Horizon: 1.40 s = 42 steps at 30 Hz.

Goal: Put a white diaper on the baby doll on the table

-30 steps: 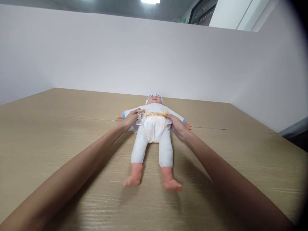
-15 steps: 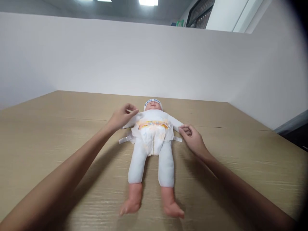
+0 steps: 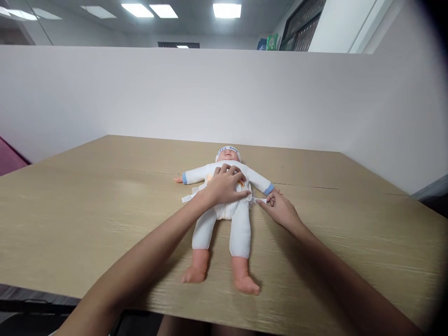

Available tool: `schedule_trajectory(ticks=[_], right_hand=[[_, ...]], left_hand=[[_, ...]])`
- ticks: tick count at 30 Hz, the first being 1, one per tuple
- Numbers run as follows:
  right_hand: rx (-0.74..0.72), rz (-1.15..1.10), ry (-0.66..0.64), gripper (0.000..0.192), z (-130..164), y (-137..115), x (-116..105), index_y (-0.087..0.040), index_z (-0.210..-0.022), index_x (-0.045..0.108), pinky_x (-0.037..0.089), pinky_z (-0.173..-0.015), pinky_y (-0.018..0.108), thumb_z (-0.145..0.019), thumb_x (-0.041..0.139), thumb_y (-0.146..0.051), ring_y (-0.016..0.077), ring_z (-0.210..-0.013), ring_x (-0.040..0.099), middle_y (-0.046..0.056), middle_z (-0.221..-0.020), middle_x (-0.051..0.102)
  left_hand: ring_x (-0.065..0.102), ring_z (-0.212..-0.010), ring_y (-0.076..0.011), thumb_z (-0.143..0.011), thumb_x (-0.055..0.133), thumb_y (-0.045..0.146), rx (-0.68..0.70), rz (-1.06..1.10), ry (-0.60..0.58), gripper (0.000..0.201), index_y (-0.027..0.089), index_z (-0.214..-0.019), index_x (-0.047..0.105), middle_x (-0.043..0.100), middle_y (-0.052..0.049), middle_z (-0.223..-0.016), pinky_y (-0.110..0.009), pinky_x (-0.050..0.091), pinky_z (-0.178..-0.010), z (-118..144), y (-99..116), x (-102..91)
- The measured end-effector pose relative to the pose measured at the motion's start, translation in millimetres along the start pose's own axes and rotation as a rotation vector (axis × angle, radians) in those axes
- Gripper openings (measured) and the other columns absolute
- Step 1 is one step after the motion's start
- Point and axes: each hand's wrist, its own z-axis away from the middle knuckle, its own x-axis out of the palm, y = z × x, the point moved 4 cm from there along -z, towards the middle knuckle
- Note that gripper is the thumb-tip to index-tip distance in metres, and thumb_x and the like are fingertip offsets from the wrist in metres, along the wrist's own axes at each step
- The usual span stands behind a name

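The baby doll (image 3: 224,205) lies on its back just above the middle of the frame, head toward the white partition (image 3: 224,93), bare feet toward me, on the pale wooden table (image 3: 87,210). It looks light to me: a soft stuffed body in white clothes with harder plastic head, hands and feet, so I judge it will give under pressure and slide easily on the smooth tabletop unless it is pinned. The diaper (image 3: 227,207) around its hips is thin, soft and crinkly, and its side tab (image 3: 261,201) is a small, flimsy strip, best pinched at its free end rather than pulled by the padding, which could tear or bunch

My left hand (image 3: 226,186) reaches in from the lower left of the frame and lies flat, palm down, fingers spread over the doll's belly and the printed waistband, pressing rather than gripping anything. My right hand (image 3: 280,207) comes in from the lower right, its forearm low over the table, and its thumb and forefinger are closed in a pinch on the diaper's tab just to the right of the doll's hip, below the blue cuff of the doll's sleeve (image 3: 269,189). On the opposite side another tab (image 3: 189,198) lies loose on the table, untouched
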Motion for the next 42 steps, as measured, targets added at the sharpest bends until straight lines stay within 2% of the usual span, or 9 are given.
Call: schedule_trajectory(ticks=[9,15,19,22,25,30,35,38,42], right_hand=[[-0.008,-0.307,-0.189,0.088,-6,-22,-21,-0.017,-0.082,0.054,0.029,-0.066,0.024,-0.064,0.059,-0.103,0.0074,-0.065,0.036,-0.001,-0.069,0.045],[-0.145,-0.314,-0.229,0.078,-25,-96,-6,-0.016,-0.081,0.055,0.034,-0.069,0.023,-0.071,0.063,-0.094,0.0072,-0.068,0.042,-0.001,-0.071,0.051],[-0.248,-0.239,-0.148,0.054,-23,-127,17,-0.015,-0.081,0.058,0.034,-0.075,0.024,-0.086,0.066,-0.069,0.0083,-0.074,0.045,0.001,-0.078,0.058],[-0.361,-0.23,-0.02,0.041,-9,-125,20,-0.016,-0.096,0.063,0.044,-0.085,0.026,-0.096,0.061,-0.057,0.0111,-0.086,0.054,0.004,-0.098,0.067],[-0.551,-0.22,0.081,0.042,13,-112,20,-0.019,-0.119,0.069,0.05,-0.112,0.033,-0.104,0.055,-0.055,0.0177,-0.121,0.062,0.009,-0.129,0.068],[-0.731,-0.146,-0.026,0.058,37,-89,31,-0.027,-0.164,0.051,0.03,-0.142,0.044,-0.114,0.033,-0.052,0.0185,-0.162,0.039,0.006,-0.17,0.046],[-0.762,-0.119,-0.057,0.065,36,-82,27,-0.03,-0.168,0.048,0.029,-0.143,0.044,-0.114,0.023,-0.057,0.0192,-0.164,0.038,0.004,-0.173,0.042],[-0.784,-0.05,-0.082,0.068,35,-77,25,-0.029,-0.172,0.042,0.028,-0.144,0.046,-0.113,0.025,-0.058,0.0206,-0.166,0.035,0.004,-0.175,0.039],[-0.811,-0.02,0.007,0.061,41,-81,19,-0.027,-0.17,0.043,0.029,-0.141,0.044,-0.114,0.033,-0.049,0.0195,-0.164,0.039,0.004,-0.172,0.044]], left_hand=[[0.044,-0.143,-0.039,-0.091,0.066,0.069,0.011,-0.016,-0.009,0.06,0.028,-0.136,0.069,0.059,-0.009,-0.152,-0.062,0.037,-0.122,-2,-4,5.1],[0.041,-0.145,-0.0418,-0.087,0.068,0.069,-0.025,0.056,-0.005,0.085,0.029,-0.16,0.052,0.056,-0.011,-0.159,-0.063,0.036,-0.122,-4,-8,8.4],[0.041,-0.145,-0.0419,-0.083,0.073,0.06,-0.07,0.103,0.004,0.094,0.021,-0.163,0.045,0.056,-0.013,-0.16,-0.063,0.036,-0.124,-4,-14,10.5],[0.042,-0.143,-0.0415,-0.081,0.075,0.058,-0.065,0.166,0.011,0.092,0.022,-0.16,0.045,0.056,-0.012,-0.161,-0.063,0.036,-0.124,-3,-17,13.1],[0.044,-0.143,-0.0392,-0.081,0.077,0.054,-0.077,0.273,0.027,0.084,0.025,-0.154,0.049,0.058,-0.009,-0.16,-0.061,0.038,-0.124,-2,-21,13.3],[0.051,-0.144,-0.0355,-0.076,0.087,0.052,-0.064,0.51,0.011,0.098,0.025,-0.158,0.042,0.063,-0.014,-0.151,-0.058,0.042,-0.126,1,-30,-0.2],[0.058,-0.145,-0.0229,-0.094,0.073,0.053,-0.015,0.856,0.095,0.086,0.031,-0.165,0.03,0.049,-0.016,-0.165,-0.043,0.051,-0.123,24,-56,-14.6],[0.057,-0.142,-0.0217,-0.097,0.068,0.059,-0.123,0.757,0.198,0.079,0.028,-0.161,0.036,0.05,-0.014,-0.164,-0.041,0.049,-0.123,55,-88,-10.5],[0.056,-0.138,-0.0255,-0.099,0.059,0.066,-0.215,0.519,0.192,0.065,0.022,-0.147,0.056,0.057,-0.014,-0.156,-0.044,0.047,-0.123,97,-124,-3.7]])
